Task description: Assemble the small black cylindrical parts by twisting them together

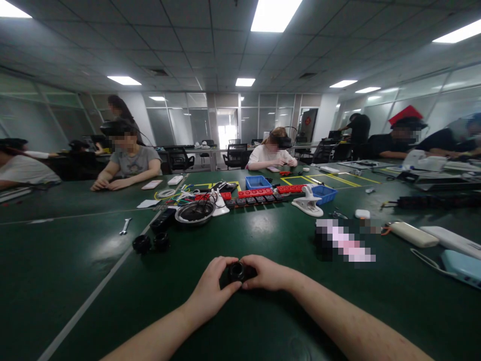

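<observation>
Both my left hand (215, 284) and my right hand (265, 272) are closed around a black round part with a hole in its top (237, 271). Its kind is unclear; it looks like a short ringed fitting. Thumbs press on its near side while the fingertips curl over the far side. The part is held just above or on the green table (180, 301); I cannot tell which. Two similar black round parts, one on the left (142, 244) and one beside it (161, 241), stand on the table ahead of my left hand.
A wrench (125, 226) lies at the left. Farther off are a round metal-rimmed dish (194, 213), red strips (255, 192), blue bins (258, 182) and a white clamp (308, 203). Power banks (413, 234) lie to the right. Several people sit around the table.
</observation>
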`<state>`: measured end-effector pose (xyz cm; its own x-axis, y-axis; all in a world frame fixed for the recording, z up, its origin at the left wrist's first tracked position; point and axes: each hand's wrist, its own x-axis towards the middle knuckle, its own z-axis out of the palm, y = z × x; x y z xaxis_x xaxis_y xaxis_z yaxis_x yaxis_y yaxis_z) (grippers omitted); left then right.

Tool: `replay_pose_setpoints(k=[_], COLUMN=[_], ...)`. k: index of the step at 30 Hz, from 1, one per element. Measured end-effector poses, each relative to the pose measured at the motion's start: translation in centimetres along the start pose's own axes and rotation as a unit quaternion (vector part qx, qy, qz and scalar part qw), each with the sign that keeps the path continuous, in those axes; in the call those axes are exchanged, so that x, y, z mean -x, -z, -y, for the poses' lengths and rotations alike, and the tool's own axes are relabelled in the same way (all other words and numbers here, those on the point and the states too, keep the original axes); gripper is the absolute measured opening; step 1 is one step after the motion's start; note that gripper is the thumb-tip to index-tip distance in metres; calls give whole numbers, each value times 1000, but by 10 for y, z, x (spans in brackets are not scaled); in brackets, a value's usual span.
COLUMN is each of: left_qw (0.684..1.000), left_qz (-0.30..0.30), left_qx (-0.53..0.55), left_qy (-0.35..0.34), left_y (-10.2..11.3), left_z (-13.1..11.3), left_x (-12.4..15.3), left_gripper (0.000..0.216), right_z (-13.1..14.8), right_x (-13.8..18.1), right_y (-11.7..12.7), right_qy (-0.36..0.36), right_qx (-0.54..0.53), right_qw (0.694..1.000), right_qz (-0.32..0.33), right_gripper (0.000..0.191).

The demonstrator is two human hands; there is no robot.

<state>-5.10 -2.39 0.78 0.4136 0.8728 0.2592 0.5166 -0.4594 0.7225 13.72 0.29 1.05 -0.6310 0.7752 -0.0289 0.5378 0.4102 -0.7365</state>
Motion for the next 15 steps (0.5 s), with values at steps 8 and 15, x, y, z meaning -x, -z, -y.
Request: replay_pose_setpoints(k=[8, 15], left_qw=[997, 999], left_qz=[-60, -38], left_qx=[-3, 19], left_qy=[46, 27], left_y=[-10, -6], left_z=[3, 3], left_x=[-1, -2], left_gripper=[30, 29], right_z=[14, 8], right_x=[-2, -1], right_y=[-25, -17], right_qy=[-61, 1], right_qx=[255, 222], right_qw=[953, 967], right_qz=[-153, -121], right_gripper=[30, 48])
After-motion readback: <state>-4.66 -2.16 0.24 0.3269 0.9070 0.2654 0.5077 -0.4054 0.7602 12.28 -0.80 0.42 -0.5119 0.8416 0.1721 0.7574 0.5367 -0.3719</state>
